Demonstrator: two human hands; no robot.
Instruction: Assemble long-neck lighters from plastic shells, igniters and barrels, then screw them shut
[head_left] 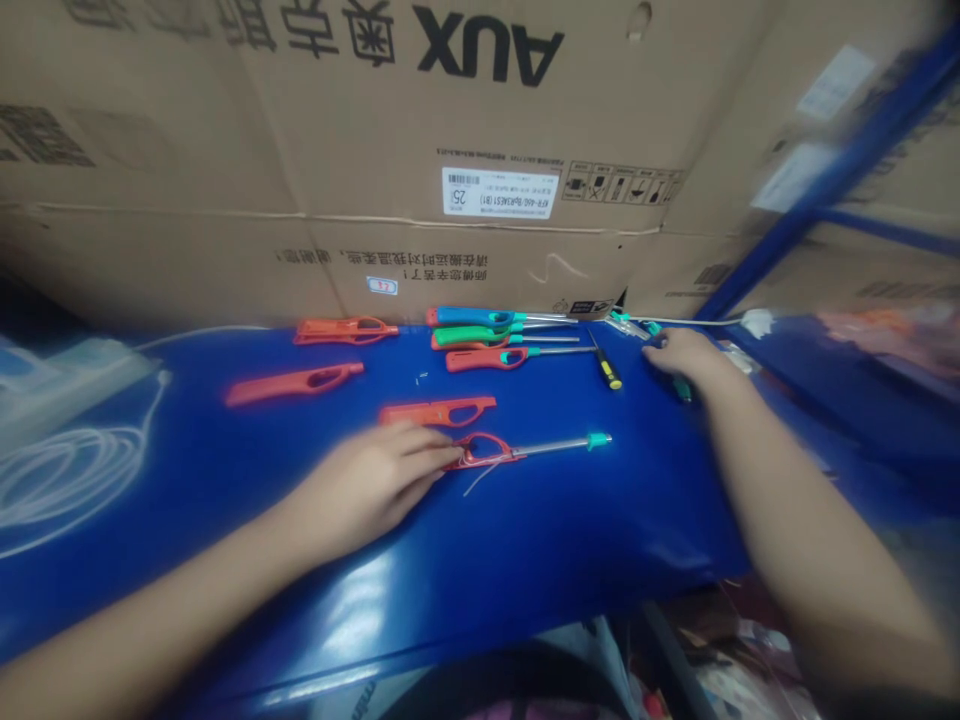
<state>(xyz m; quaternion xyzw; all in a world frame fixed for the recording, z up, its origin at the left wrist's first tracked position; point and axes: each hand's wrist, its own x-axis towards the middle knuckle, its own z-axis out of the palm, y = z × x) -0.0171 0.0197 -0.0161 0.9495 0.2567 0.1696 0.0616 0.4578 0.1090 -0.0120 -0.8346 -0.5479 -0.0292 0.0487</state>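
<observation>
My left hand (pixel 386 475) is closed around the handle end of a red long-necked gas lighter (pixel 486 450), which lies on the blue table. Thin wires hang loose by its trigger loop, and a teal tip (pixel 598 440) caps its metal tube. Just behind it lies an orange-red handle shell (pixel 439 411). Off to the right, my right hand (pixel 690 360) is closed over a dark object with teal ends; its fingers are partly hidden and blurred. A yellow-and-black screwdriver (pixel 609 370) rests to the left of that hand.
Several lighters (pixel 480 358) with metal tubes lie behind, and more red shells (pixel 296 385) sit to the left. A white coiled cable (pixel 90 470) occupies the table's left side. Large cardboard (pixel 360 180) stands along the back; a blue metal frame (pixel 817 180) rises at right.
</observation>
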